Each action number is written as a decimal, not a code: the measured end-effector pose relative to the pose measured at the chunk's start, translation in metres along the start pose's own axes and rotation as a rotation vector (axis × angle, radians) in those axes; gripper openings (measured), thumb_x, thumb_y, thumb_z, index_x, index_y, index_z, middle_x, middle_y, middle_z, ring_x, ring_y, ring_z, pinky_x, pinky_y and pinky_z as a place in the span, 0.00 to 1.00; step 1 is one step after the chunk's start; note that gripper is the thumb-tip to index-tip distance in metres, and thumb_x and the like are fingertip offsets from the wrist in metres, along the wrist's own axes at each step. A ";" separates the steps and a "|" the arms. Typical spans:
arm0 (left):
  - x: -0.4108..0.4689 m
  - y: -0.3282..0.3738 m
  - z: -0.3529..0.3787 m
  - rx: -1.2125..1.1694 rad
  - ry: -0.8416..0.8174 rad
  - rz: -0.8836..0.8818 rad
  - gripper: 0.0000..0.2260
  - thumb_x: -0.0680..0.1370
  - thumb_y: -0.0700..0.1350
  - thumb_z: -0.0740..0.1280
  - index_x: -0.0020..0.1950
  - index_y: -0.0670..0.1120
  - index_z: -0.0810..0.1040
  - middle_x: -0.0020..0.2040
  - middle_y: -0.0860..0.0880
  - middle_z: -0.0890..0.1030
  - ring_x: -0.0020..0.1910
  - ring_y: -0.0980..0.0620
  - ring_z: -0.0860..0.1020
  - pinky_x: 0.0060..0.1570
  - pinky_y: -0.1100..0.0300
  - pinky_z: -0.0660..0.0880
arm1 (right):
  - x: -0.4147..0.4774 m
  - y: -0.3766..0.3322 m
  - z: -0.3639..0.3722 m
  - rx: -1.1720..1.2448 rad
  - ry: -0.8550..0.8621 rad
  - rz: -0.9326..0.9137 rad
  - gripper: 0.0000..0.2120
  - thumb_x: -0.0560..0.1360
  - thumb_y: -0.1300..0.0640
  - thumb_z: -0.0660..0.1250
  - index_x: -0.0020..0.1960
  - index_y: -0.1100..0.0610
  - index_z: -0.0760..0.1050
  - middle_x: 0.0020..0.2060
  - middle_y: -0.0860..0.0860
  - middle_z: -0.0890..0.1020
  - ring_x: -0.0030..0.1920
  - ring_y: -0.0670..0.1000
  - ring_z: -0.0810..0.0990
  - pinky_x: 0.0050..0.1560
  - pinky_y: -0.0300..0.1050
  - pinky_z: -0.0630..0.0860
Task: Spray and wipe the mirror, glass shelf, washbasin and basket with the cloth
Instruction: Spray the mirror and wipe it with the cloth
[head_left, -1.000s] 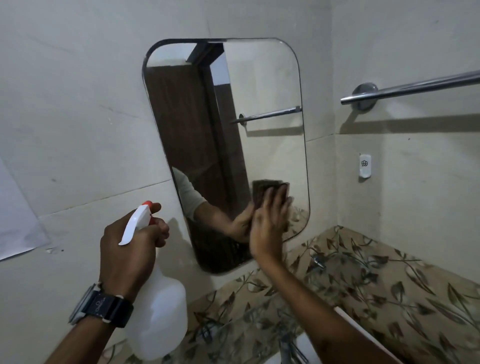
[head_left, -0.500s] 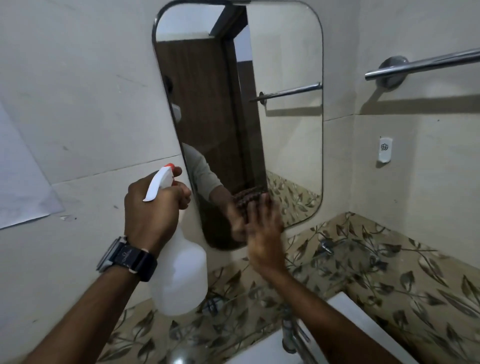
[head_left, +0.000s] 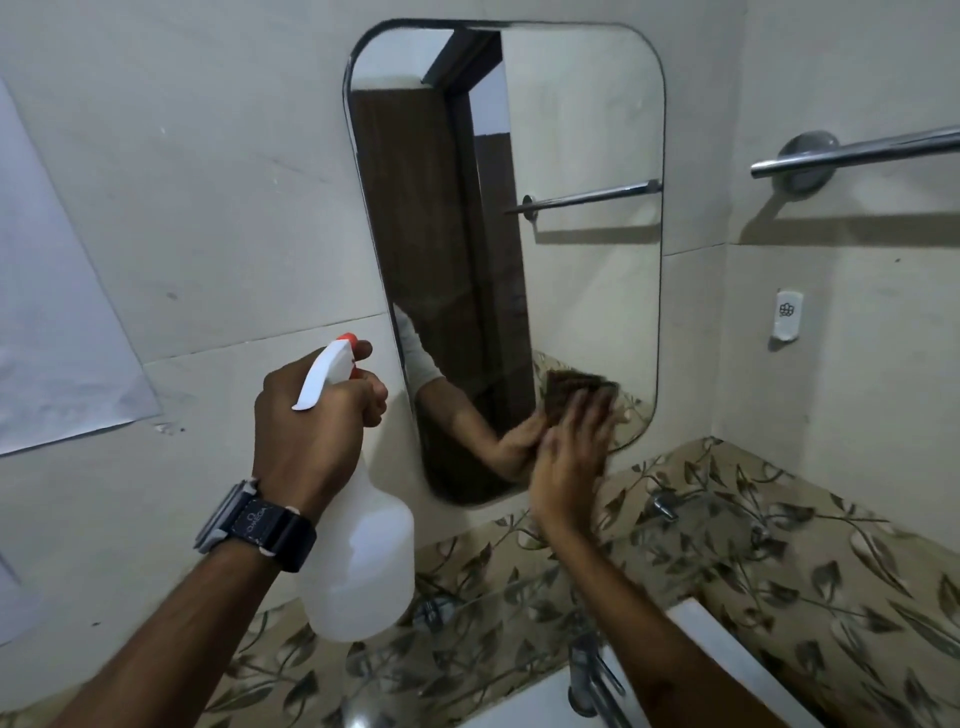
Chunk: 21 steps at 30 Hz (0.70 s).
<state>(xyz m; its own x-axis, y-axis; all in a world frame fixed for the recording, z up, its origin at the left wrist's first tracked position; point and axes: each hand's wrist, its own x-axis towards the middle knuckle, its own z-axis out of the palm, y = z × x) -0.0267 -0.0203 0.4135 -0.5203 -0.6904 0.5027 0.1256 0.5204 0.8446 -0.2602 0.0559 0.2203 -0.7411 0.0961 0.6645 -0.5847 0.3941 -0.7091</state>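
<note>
Now left hand (head_left: 310, 434) grips spray bottle (head_left: 366, 564), fill level unclear.

head view, close, facing mirror (head_left: 571, 156)

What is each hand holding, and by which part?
Left hand grips the spray bottle by its neck, under the trigger head. Right hand grips nothing: flat fingers press the dark cloth against the lower mirror.

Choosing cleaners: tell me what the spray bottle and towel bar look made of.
The spray bottle: likely translucent white plastic, matte; its milky body glows with light. The towel bar: polished metal, perhaps chrome or stainless; bright streak highlights run along it.
</note>
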 end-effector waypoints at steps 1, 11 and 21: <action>0.000 0.001 0.000 -0.001 -0.004 0.000 0.14 0.63 0.43 0.62 0.44 0.51 0.84 0.42 0.43 0.85 0.43 0.40 0.82 0.53 0.41 0.81 | -0.019 -0.010 0.005 -0.038 -0.053 -0.165 0.31 0.83 0.54 0.53 0.82 0.48 0.44 0.83 0.56 0.47 0.82 0.63 0.42 0.79 0.62 0.48; 0.008 0.012 -0.005 -0.055 0.009 0.005 0.13 0.63 0.43 0.63 0.39 0.51 0.85 0.39 0.46 0.85 0.41 0.41 0.81 0.54 0.37 0.80 | -0.052 -0.036 0.023 -0.244 -0.281 -0.703 0.39 0.77 0.58 0.59 0.83 0.46 0.45 0.83 0.51 0.44 0.82 0.63 0.43 0.78 0.63 0.50; 0.017 0.022 -0.008 -0.093 0.101 0.082 0.12 0.63 0.43 0.63 0.40 0.51 0.84 0.34 0.47 0.83 0.43 0.38 0.82 0.53 0.39 0.79 | 0.123 -0.254 -0.008 -0.197 0.122 -0.705 0.34 0.78 0.59 0.56 0.83 0.51 0.54 0.83 0.56 0.53 0.81 0.66 0.47 0.78 0.63 0.51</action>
<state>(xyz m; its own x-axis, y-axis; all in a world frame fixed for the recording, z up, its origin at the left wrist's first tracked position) -0.0256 -0.0243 0.4421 -0.4185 -0.6968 0.5826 0.2441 0.5315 0.8111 -0.2001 -0.0251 0.4836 -0.1632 -0.1438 0.9761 -0.8295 0.5556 -0.0568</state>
